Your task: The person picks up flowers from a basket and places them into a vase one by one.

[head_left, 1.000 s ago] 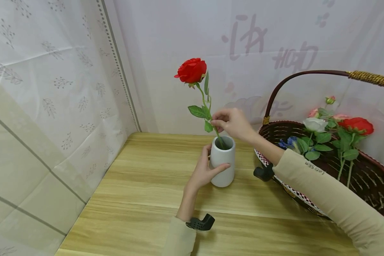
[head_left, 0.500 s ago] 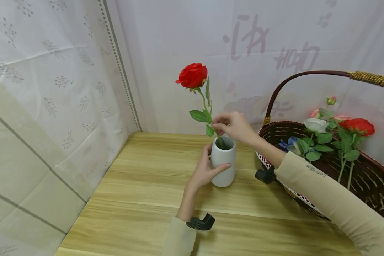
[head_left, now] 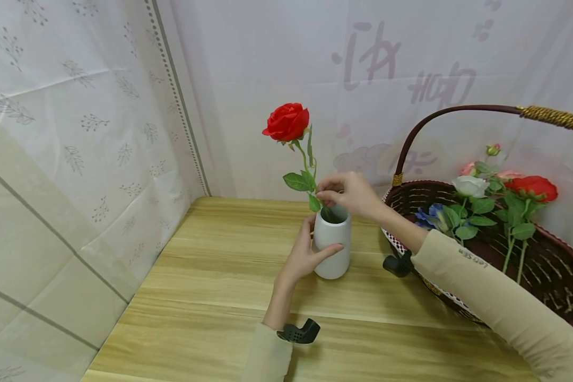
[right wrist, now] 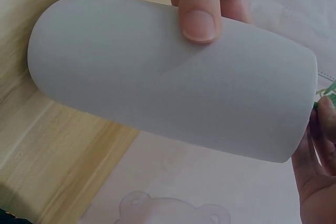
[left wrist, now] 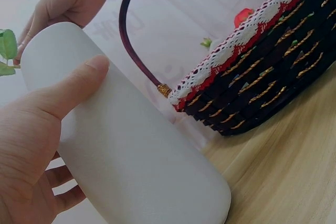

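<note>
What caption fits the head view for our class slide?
Left hand grips a white vase; right hand holds a red rose reaching into it.

**Lettering: two spots, nothing fully legible**

Back curtain (head_left: 267, 53): big faded pink-purple strokes (head_left: 372, 55), characters can't be made out. Lower right of those, a smaller word (head_left: 441, 85) in the same ink; one letter looks like an H, rest unclear. Same curtain in the left wrist view: pale letter shapes, too faint to read. Right sleeve (head_left: 487, 286): short dark print (head_left: 472, 258) along the forearm near the cuff, maybe starts "Le", rest too small.
</note>
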{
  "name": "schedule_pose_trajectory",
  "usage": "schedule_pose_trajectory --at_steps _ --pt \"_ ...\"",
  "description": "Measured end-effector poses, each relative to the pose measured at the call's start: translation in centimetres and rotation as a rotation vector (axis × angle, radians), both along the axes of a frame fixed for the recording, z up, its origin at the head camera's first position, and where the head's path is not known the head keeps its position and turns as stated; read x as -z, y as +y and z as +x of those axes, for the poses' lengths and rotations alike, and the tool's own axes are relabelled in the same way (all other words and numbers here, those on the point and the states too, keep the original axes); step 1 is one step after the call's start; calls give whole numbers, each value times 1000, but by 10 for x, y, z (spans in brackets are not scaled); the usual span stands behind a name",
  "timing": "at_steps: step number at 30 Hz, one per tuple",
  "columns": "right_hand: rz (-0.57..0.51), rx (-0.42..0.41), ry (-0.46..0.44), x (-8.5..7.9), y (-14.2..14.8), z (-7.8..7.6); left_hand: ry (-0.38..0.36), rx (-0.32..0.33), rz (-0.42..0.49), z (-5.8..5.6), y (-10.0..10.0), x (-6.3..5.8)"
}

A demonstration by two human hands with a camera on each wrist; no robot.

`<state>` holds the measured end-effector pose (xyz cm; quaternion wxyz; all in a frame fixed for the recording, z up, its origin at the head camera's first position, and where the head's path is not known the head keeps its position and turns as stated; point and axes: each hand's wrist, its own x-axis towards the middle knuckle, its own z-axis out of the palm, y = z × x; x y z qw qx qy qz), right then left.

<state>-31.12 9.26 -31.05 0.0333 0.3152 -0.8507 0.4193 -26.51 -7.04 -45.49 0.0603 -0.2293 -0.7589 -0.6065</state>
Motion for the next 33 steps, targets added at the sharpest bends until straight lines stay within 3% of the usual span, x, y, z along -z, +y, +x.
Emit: schedule_pose_trajectory --at_steps 33 --pt "50 -44 -38 0 10 2 -10 -4 -4 0 0 0"
